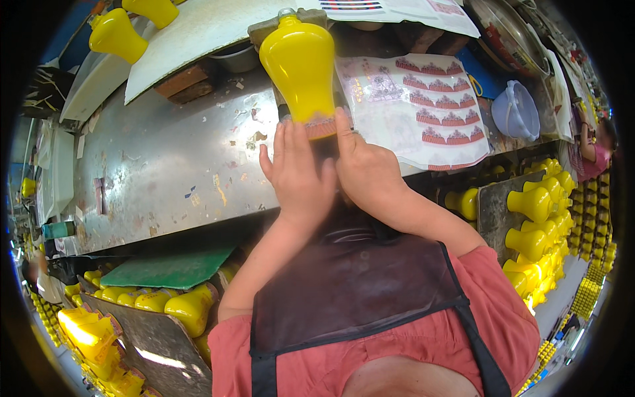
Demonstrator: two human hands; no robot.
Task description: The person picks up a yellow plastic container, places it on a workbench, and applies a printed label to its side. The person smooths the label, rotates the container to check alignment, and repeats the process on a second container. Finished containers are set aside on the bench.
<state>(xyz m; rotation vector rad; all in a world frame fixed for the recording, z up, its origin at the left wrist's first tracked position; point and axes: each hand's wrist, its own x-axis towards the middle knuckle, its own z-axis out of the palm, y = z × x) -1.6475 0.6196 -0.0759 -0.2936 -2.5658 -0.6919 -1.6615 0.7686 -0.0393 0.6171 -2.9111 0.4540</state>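
A glossy yellow vase-shaped piece (297,63) lies on a worn support (262,30), its neck pointing away from me and its wide foot toward me. Around the foot runs a printed red-and-purple decal band (320,127). My left hand (299,173) is open, its straight fingertips resting on the decal's left part and its thumb apart. At the decal's right edge my right hand (367,165) touches the piece with a stretched index finger; its other fingers are bent and partly hidden. A sheet of similar decals (443,99) lies to the right of the piece.
The scuffed metal tabletop (165,165) extends left. A lilac bucket (516,111) stands at its right end. Yellow pieces fill racks on both sides of me, and a green board (169,268) sits below the table's front edge. Another person (598,149) is at far right.
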